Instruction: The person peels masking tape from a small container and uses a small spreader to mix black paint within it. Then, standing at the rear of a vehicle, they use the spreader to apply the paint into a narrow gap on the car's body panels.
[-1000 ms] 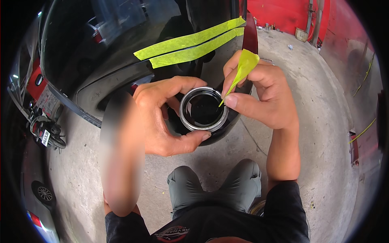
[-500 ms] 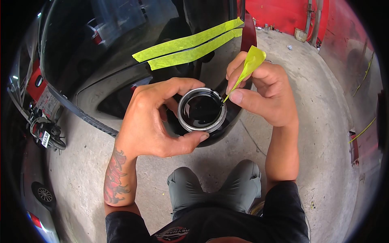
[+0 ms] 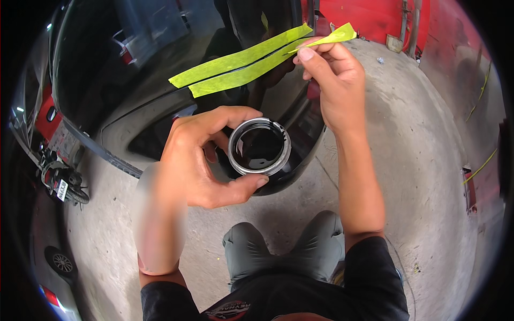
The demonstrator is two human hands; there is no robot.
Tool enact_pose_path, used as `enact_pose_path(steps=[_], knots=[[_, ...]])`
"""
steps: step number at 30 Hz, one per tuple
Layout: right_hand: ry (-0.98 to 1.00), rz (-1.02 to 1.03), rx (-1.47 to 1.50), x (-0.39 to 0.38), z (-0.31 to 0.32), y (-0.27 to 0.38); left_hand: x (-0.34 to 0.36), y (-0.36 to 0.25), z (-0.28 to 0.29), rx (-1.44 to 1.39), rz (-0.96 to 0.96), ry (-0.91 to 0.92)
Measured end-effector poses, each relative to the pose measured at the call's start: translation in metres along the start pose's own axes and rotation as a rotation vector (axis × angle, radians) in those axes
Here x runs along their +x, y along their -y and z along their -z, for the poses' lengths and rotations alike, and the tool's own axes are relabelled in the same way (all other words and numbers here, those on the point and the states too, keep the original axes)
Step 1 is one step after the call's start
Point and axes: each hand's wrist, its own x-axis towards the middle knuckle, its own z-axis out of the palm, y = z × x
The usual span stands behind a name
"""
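My left hand (image 3: 193, 155) grips a small round metal tin (image 3: 286, 147) of dark glossy liquid, thumb at its bottom edge, fingers along its upper left. My right hand (image 3: 337, 80) pinches a twisted piece of yellow-green tape (image 3: 340, 34), its narrow tip at the thin dark gap between two tape strips (image 3: 238, 50) stuck across the glossy black car panel (image 3: 142, 51). Whether that tip touches the panel I cannot tell. Some dark liquid marks the tin's right rim.
A motorcycle (image 3: 64, 179) and part of a silver car (image 3: 59, 262) are at the left. A red wall (image 3: 364, 16) with a bucket (image 3: 394, 44) by it is at the upper right. Concrete floor (image 3: 417, 224) surrounds my legs, with a thin cable on it.
My right hand has moved up from the tin's rim to the taped strips, carrying the twisted tape. The tin and my left hand have shifted slightly left.
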Motion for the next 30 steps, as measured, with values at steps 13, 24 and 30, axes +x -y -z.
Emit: enact_pose_path(steps=[13,24,30], knots=[[-0.023,0.07,-0.098,0.0,-0.013,-0.002,-0.002,-0.006,0.005,0.065,0.094,0.049],[-0.019,0.087,-0.096,0.001,-0.014,-0.006,-0.002,-0.003,0.002,-0.002,0.019,0.003],[-0.033,0.087,-0.099,0.001,-0.014,-0.005,-0.002,-0.003,0.003,0.033,0.05,0.027]])
